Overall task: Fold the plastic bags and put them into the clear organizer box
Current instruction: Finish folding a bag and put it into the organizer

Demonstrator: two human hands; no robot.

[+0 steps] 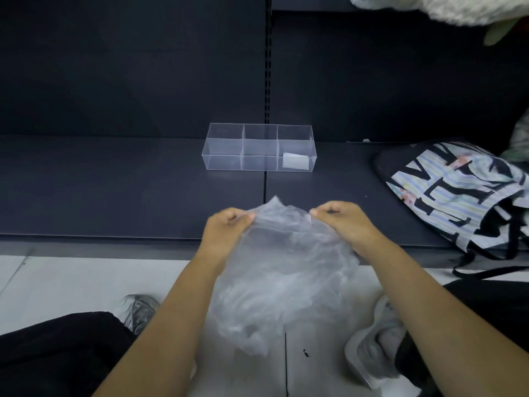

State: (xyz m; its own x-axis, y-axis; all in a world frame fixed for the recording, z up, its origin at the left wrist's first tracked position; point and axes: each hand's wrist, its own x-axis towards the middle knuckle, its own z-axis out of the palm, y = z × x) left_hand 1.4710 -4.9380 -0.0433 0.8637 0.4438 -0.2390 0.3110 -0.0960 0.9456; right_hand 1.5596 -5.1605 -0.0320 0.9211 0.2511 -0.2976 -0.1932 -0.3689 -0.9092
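Person seated on pale floor tiles facing a low dark shelf; both forearms reach forward. Left hand and right hand each pinch the top edge of a crumpled clear plastic bag, fingers curled tight, thumbs against the film; bag hangs from the two grips, its top over the shelf's front edge, its lower part over the floor. Clear organizer box sits mid-shelf toward the back edge, across the seam between two shelf panels, well apart from the hands; dividers make compartments; a folded bag stands in the near right one. Patterned fabric bag lies at the shelf's right end, straps trailing over the front edge. Grey shoe beneath the right forearm.
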